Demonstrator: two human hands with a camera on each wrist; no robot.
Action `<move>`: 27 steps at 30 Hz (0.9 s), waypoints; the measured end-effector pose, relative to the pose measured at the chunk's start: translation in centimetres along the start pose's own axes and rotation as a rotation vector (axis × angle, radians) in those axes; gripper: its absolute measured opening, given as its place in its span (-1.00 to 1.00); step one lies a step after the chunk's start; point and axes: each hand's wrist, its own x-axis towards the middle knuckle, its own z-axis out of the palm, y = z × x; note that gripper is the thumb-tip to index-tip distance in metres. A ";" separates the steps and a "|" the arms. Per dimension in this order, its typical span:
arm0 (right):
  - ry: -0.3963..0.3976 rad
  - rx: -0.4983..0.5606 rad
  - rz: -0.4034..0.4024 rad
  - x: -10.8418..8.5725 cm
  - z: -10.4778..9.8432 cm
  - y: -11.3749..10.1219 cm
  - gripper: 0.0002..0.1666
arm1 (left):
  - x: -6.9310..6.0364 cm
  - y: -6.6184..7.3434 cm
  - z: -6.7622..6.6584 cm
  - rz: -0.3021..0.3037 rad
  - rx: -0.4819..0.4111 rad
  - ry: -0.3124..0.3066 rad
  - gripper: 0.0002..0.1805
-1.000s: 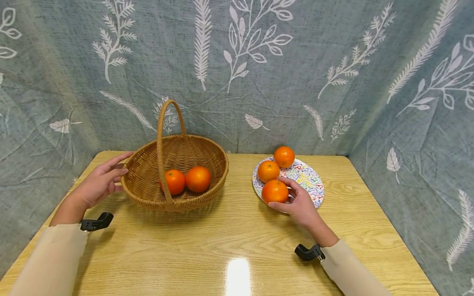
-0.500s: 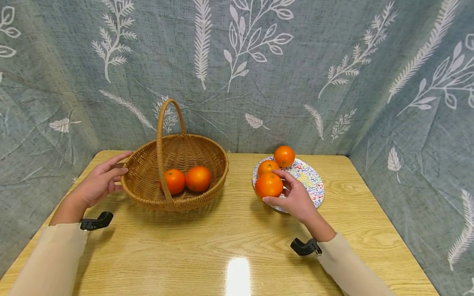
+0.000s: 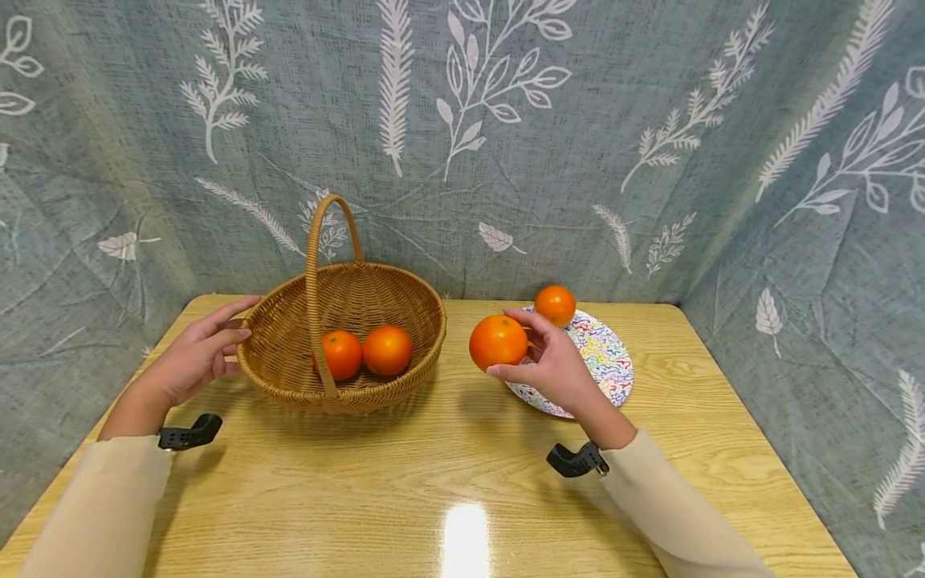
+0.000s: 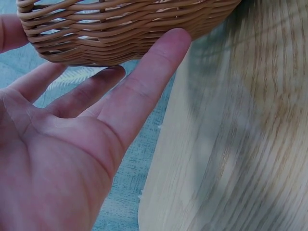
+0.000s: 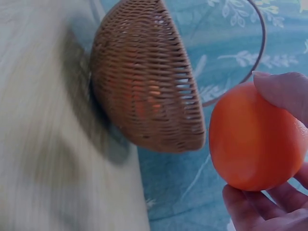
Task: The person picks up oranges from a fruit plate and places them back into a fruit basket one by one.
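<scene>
My right hand (image 3: 556,365) holds an orange (image 3: 497,343) between thumb and fingers, left of the patterned plate (image 3: 607,361) and raised off it; the right wrist view shows the same orange (image 5: 255,139) up close. Another orange (image 3: 555,305) sits at the plate's back edge. The plate's left part is hidden behind the held fruit and hand. With fairly straight fingers, my left hand (image 3: 198,357) touches the left side of the wicker basket (image 3: 390,393). Two oranges lie in it, a left one (image 3: 343,355) partly behind the handle and a right one (image 3: 388,350).
The basket's tall arched handle (image 3: 313,273) rises over its left half. Basket and plate stand on a wooden table (image 3: 361,498), with bare wood between them. A blue-grey leaf-print curtain (image 3: 433,217) hangs behind and at both sides.
My right hand has lifted the orange off the plate's front and carried it left and up. A plate orange seen earlier is now hidden behind it. The left hand and basket have stayed put.
</scene>
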 end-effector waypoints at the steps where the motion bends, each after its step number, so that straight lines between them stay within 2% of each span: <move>1: -0.002 0.007 0.004 0.2 0.1 -0.3 -0.03 | 0.0 0.0 0.0 0.001 -0.005 0.001 -0.33; 10: -0.024 0.031 -0.004 2.3 1.0 -2.3 -0.08 | 0.0 0.2 0.0 -0.030 0.035 0.026 -0.33; 18: -0.055 0.055 -0.038 4.7 1.9 -4.1 -0.09 | 0.1 0.2 -0.1 -0.013 -0.004 0.003 -0.35; 27: -0.077 0.096 -0.044 7.9 3.8 -5.9 -0.10 | 0.0 0.1 -0.1 -0.023 0.023 0.014 -0.34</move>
